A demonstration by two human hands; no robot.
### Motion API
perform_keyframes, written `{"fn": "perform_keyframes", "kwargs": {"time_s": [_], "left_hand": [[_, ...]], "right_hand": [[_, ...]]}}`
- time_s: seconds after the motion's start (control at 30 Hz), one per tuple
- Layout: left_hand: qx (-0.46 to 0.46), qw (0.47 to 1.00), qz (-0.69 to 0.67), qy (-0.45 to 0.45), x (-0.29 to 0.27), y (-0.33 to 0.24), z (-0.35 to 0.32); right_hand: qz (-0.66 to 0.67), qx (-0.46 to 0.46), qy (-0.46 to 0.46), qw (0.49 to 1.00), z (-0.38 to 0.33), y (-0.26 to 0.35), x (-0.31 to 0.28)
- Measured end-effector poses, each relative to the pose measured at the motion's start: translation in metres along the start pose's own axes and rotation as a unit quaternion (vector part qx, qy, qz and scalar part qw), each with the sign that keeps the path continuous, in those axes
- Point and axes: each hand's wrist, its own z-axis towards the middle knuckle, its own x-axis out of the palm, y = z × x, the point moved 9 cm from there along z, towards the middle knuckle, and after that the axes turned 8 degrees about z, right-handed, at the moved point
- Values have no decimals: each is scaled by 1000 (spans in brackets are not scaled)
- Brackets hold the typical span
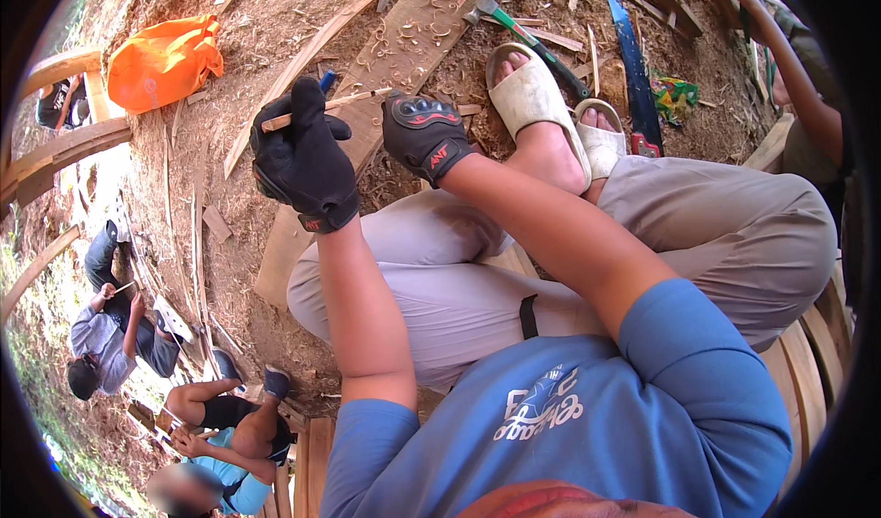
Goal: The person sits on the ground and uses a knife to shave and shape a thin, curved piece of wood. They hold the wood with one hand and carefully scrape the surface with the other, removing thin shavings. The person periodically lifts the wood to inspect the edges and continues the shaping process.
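Both gloved hands are gripping a thin wooden stick [335, 105] just above the knees: left hand [303, 155] fisted around it, right hand [424, 134] steadying its far end, fingers curled.

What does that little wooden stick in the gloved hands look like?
The wooden stick is thin, pale and straight, lying nearly level with its right end a little higher. The left hand in a black glove wraps its left part; the right hand, also gloved, meets its right end. Below lies a plank with curled shavings.

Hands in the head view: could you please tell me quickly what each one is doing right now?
Left hand: closed around a thin wooden stick.
Right hand: gloved, at the stick's far end; grip cannot be told.
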Motion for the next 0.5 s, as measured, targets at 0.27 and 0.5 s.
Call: {"fn": "perform_keyframes", "kwargs": {"time_s": [0.27, 0.5], "left_hand": [[1, 1000, 18, 4, 5, 2, -2], [34, 999, -9, -8, -3, 0, 2]], "right_hand": [[-56, 25, 59, 996, 10, -46, 15], [-35, -18, 48, 998, 3, 3, -3]]}}
